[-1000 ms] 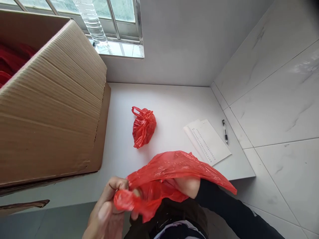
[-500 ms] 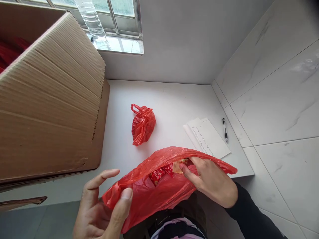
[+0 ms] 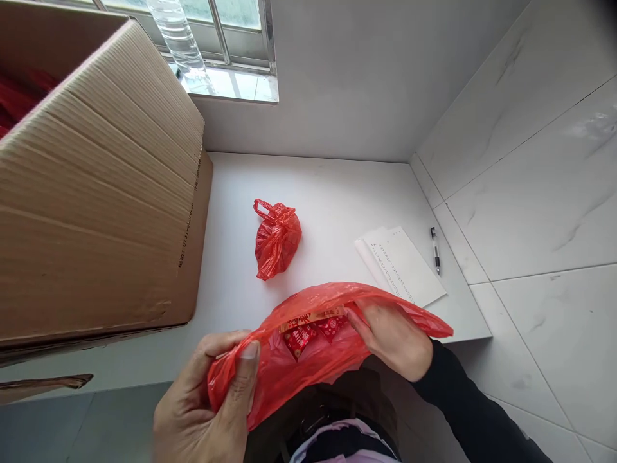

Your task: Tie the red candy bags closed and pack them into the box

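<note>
A red plastic bag (image 3: 284, 386) hangs with its mouth open in front of me. My left hand (image 3: 212, 392) pinches the bag's left rim between thumb and fingers. My right hand (image 3: 393, 334) reaches inside the bag at the right, its thumb by the end of a long orange-gold packet (image 3: 313, 317); the other fingers are largely hidden behind the film and the packet. Two small red printed packets, one a red sachet (image 3: 297, 339), the other a patterned sachet (image 3: 331, 326), lie inside below the orange-gold one.
A tied red bag (image 3: 278, 241) rests on the white tabletop (image 3: 328, 193). White printed papers (image 3: 400, 267) and a pen (image 3: 436, 251) lie to the right. At the left stands a large cardboard box (image 3: 106, 193) with red material inside. A clear bottle (image 3: 176, 38) is on the windowsill.
My left hand has closed on the bag's rim. My right hand has moved deeper into the bag, and the orange-gold packet now lies further left, above the red ones.
</note>
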`<state>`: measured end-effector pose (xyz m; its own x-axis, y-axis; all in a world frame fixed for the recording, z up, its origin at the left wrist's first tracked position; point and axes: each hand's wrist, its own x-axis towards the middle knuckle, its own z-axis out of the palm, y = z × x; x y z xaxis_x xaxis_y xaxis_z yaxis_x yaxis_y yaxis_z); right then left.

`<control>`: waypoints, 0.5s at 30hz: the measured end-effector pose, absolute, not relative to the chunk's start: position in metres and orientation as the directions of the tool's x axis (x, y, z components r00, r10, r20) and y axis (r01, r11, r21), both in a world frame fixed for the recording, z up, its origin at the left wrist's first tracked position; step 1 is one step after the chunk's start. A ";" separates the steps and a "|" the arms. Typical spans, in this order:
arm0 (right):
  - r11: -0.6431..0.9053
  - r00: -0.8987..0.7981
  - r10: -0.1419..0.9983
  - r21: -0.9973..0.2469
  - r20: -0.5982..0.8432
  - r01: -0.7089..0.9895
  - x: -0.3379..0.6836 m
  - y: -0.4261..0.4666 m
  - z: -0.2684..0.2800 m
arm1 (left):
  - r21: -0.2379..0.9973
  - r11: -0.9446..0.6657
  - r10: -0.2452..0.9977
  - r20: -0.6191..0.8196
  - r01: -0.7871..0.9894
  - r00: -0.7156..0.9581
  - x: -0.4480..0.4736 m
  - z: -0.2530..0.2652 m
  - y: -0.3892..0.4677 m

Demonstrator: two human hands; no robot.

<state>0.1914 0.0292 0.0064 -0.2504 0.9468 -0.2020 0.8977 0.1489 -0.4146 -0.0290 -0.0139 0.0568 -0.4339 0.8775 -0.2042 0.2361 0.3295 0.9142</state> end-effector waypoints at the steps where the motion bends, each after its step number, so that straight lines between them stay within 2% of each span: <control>1: 0.192 -0.296 0.932 -0.408 -0.208 0.892 0.190 0.029 0.004 | 0.922 0.327 0.887 -0.224 0.208 -0.404 -0.031 0.054 -0.014; 5: 0.334 -0.441 0.825 -0.325 -0.353 0.885 0.177 0.026 -0.007 | 0.928 0.346 0.903 -0.291 0.135 -0.316 -0.035 0.048 -0.014; 11: 0.339 -0.391 0.801 -0.194 -0.453 0.920 0.163 0.029 -0.023 | 0.950 0.312 0.908 -0.297 0.005 -0.295 -0.034 0.043 -0.014; 15: 0.387 -0.422 0.781 -0.174 -0.461 0.905 0.169 0.023 -0.014 | 0.947 0.302 0.916 -0.320 -0.109 -0.244 -0.038 0.039 -0.012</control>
<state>0.1694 0.0227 -0.0141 -0.4223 0.7806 -0.4607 0.9055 0.3871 -0.1741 -0.0383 -0.0118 0.0388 -0.2436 0.9157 -0.3197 -0.1090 0.3017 0.9472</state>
